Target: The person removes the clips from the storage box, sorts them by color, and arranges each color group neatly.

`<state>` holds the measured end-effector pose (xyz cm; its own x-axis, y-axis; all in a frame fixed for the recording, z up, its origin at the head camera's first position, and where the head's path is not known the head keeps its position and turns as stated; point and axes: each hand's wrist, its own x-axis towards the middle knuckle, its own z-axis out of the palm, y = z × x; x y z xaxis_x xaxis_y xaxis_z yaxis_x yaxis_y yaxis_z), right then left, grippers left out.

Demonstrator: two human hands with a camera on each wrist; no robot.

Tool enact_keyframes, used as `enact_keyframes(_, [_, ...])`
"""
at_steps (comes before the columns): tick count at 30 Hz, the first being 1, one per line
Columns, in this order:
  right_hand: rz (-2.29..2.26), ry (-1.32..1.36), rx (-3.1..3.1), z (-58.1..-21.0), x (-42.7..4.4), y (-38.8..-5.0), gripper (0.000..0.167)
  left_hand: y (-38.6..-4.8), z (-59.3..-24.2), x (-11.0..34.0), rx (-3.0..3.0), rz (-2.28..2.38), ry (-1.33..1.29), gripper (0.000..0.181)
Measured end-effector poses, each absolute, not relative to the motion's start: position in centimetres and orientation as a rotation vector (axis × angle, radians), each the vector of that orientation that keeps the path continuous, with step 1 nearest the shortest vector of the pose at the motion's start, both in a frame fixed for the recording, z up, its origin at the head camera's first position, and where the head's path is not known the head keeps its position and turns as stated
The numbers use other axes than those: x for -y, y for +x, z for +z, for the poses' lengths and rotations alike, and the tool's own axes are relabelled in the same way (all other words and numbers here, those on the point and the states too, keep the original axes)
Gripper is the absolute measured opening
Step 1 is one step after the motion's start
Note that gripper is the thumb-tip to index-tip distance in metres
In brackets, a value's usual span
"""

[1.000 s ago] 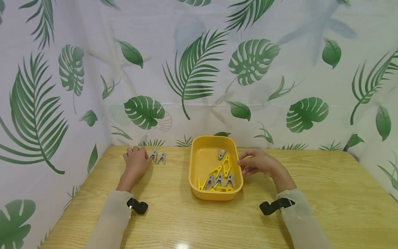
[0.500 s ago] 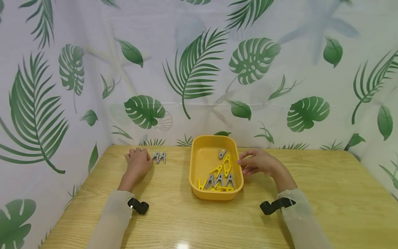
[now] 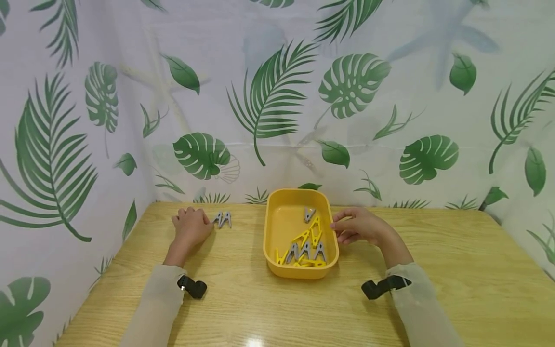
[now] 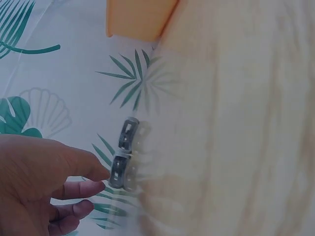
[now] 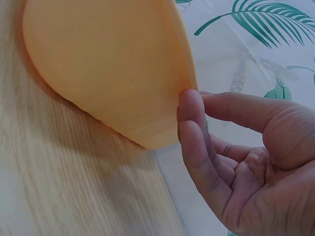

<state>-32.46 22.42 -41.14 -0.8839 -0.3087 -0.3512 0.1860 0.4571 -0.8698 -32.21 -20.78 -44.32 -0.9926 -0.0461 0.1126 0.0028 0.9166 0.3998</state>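
Two grey clothespins point(image 3: 222, 220) stand side by side on the table at the back left; the left wrist view shows the same grey clothespins point(image 4: 123, 153) end to end. My left hand point(image 3: 192, 226) is just left of them, its thumb tip at the nearer clothespin and its other fingers loosely bent. Whether the thumb touches it or leaves a small gap, I cannot tell. My right hand point(image 3: 362, 225) pinches the right rim of a yellow tub point(image 3: 270, 231), thumb at the rim and fingers against the outer wall point(image 5: 113, 73). Several yellow clothespins point(image 3: 315, 231) and grey clothespins point(image 3: 305, 250) lie inside.
The wooden table point(image 3: 243, 308) runs back to a white leaf-printed cloth point(image 3: 277, 106) hanging along its far edge. On each forearm sits a black wrist camera, left camera point(image 3: 192, 287) and right camera point(image 3: 383, 287).
The left clothespin has shifted right, up against the other one, during the first half second. My left hand has moved slightly right with it. The right hand and the tub have stayed put.
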Motion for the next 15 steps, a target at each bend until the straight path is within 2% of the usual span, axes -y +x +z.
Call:
enact_keyframes(7, [-1.429,-0.105,-2.238,-41.2,-22.5,-32.4,0.037,-32.3,-43.3,19.9,2.922,-0.651,-0.026,0.016])
enact_keyframes(15, [-1.422,-0.102,-2.237,-41.1,-22.4,-32.5,0.036,-31.0,-40.6,16.3,2.829,-0.654,-0.242,0.011])
